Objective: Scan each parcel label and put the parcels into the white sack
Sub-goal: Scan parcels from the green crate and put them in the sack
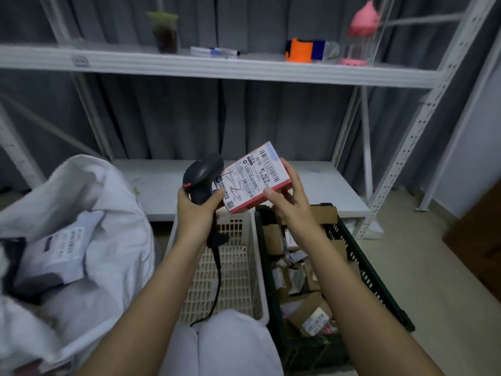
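Observation:
My right hand holds a red parcel by its right end, white shipping label with barcodes facing up. My left hand grips a dark barcode scanner, whose head sits just left of the label, almost touching the box. Its black cable hangs down over the cream basket. The white sack stands open at the left, with labelled grey parcels inside.
A cream perforated basket sits under my hands. A dark green crate to its right holds several small cardboard parcels. White metal shelving runs behind, carrying a cup, markers and pink and orange items. Tiled floor lies at the right.

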Demonstrator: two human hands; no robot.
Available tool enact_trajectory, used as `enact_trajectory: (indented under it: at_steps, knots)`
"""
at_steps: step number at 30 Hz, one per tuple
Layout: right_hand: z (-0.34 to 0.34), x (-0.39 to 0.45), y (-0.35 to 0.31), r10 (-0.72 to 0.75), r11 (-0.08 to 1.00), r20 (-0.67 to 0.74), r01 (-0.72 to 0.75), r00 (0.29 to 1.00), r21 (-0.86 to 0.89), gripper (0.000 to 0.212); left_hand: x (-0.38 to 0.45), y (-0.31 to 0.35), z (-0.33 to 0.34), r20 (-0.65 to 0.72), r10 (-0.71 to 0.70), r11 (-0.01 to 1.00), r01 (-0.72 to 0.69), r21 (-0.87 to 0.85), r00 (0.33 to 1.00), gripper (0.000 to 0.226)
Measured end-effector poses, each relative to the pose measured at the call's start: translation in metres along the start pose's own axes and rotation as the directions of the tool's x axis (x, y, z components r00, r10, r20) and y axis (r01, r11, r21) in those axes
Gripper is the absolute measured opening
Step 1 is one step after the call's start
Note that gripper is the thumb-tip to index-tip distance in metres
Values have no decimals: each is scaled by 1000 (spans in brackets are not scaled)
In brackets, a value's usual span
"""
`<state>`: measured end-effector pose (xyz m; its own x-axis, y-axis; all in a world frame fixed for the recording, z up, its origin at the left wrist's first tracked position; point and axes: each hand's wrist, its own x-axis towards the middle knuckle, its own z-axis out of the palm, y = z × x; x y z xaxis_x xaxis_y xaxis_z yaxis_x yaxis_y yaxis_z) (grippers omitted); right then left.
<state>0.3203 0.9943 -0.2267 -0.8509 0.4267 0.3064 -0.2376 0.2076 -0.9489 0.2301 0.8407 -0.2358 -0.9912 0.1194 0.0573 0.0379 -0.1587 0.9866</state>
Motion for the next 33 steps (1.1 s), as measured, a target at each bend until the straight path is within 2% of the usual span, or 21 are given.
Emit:
enact_trajectory:
  at_steps: [3, 7, 11, 16, 23, 33]
  knots:
    - [13, 4, -10, 2, 998, -63, 2, 998, 70, 66, -4, 24, -13, 4, 67, 998, -67, 11, 998, 45]
    - [24, 11, -22, 117, 967, -97, -91, 988, 240, 89, -7, 48, -31, -1, 98, 995, -98, 21, 995, 49]
    - [35, 20, -38, 166, 918, -64, -130, 984, 374, 63, -6, 67, -50, 15, 136, 987, -137, 81, 991, 46]
    - [38, 40, -55, 166, 946, -68, -139, 984, 293, 67, 1, 83, -73, 53, 208, 939, -215, 269, 977, 39]
    - [42, 59, -53, 204, 964, -14, -198, 979, 180, 69, -5, 88, -83, 183, 271, 806, -327, 493, 945, 41]
    - [41, 63, -41, 245, 963, 10, -245, 969, 109, 71, -11, 87, -73, 268, 253, 721, -366, 588, 930, 46]
